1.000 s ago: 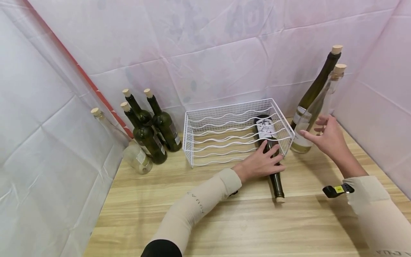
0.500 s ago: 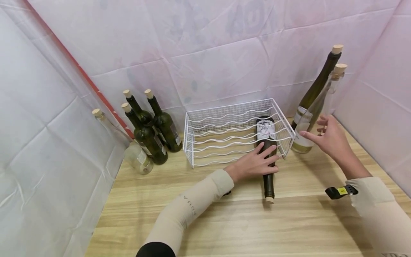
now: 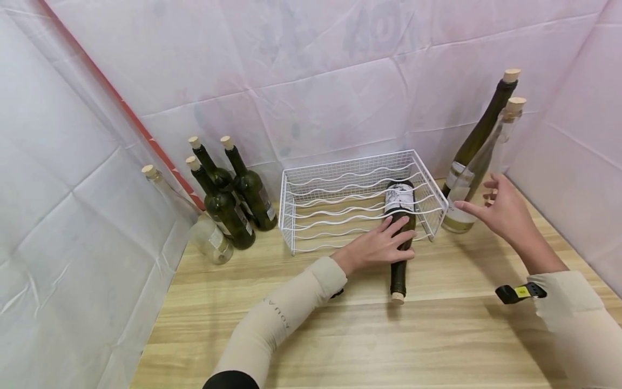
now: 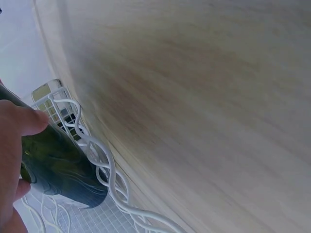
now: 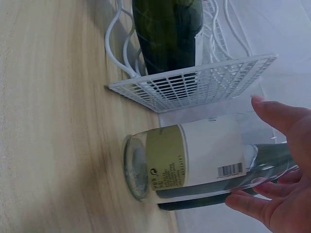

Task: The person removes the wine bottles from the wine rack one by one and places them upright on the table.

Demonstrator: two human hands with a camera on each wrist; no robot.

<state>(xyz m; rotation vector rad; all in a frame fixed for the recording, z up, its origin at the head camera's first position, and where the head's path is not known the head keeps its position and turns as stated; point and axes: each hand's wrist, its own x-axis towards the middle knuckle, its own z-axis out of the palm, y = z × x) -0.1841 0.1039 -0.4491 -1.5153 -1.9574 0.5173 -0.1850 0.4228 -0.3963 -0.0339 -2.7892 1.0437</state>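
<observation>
A dark green wine bottle (image 3: 401, 221) lies in the white wire rack (image 3: 335, 221), its corked neck out over the table toward me. My left hand (image 3: 379, 248) grips it from above near the shoulder. In the left wrist view, the thumb lies along the green glass (image 4: 63, 165). On the right, my right hand (image 3: 505, 213) is beside a clear corked bottle (image 3: 464, 208) that stands upright. Its thumb and fingers are spread about that bottle; the right wrist view shows the thumb apart from the glass (image 5: 209, 150).
A tall dark bottle (image 3: 478, 135) stands behind the clear one. Left of the rack are several dark green corked bottles (image 3: 225, 210) and another clear bottle (image 3: 211, 240). White sheeting (image 3: 330, 81) walls the wooden table (image 3: 369, 346) at the back and sides.
The lying bottle's neck has swung left, and it now lies straighter in the rack. My left hand has moved left with it. The right hand has stayed almost still.
</observation>
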